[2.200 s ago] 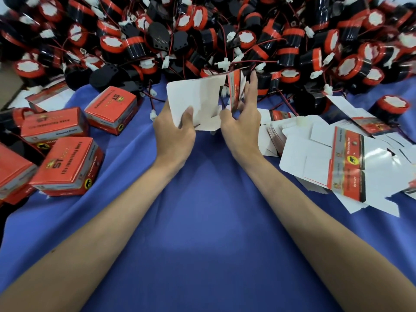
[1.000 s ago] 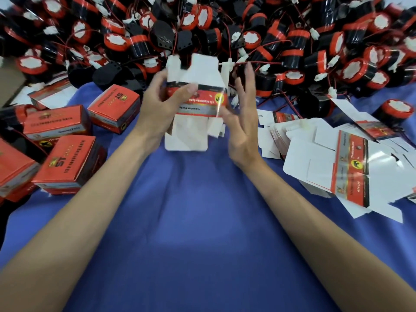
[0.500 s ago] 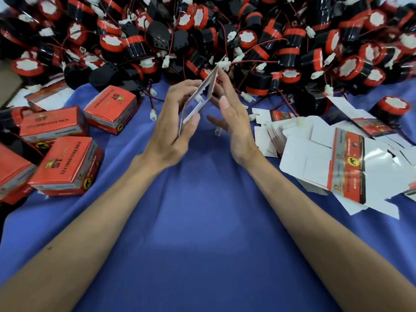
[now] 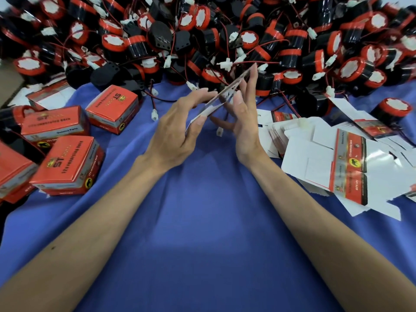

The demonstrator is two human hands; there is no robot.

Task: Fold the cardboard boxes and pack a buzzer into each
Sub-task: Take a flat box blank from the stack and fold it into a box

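Head view: the box blank, face-on a second ago, now sits edge-on just in front of the buzzer pile. My left hand pinches it and my right hand presses flat-fingered. I'd say it's still unfolded, nothing packed.

The carton blank is turned edge-on and motion-blurred, so its print cannot be read. Its lower corner is covered by the thumb of the left grip. Whether the right grip presses it or only lies alongside is unclear. The buzzer pile runs off the top edge. The leftmost folded boxes and the rightmost flat blanks are cropped by the frame.
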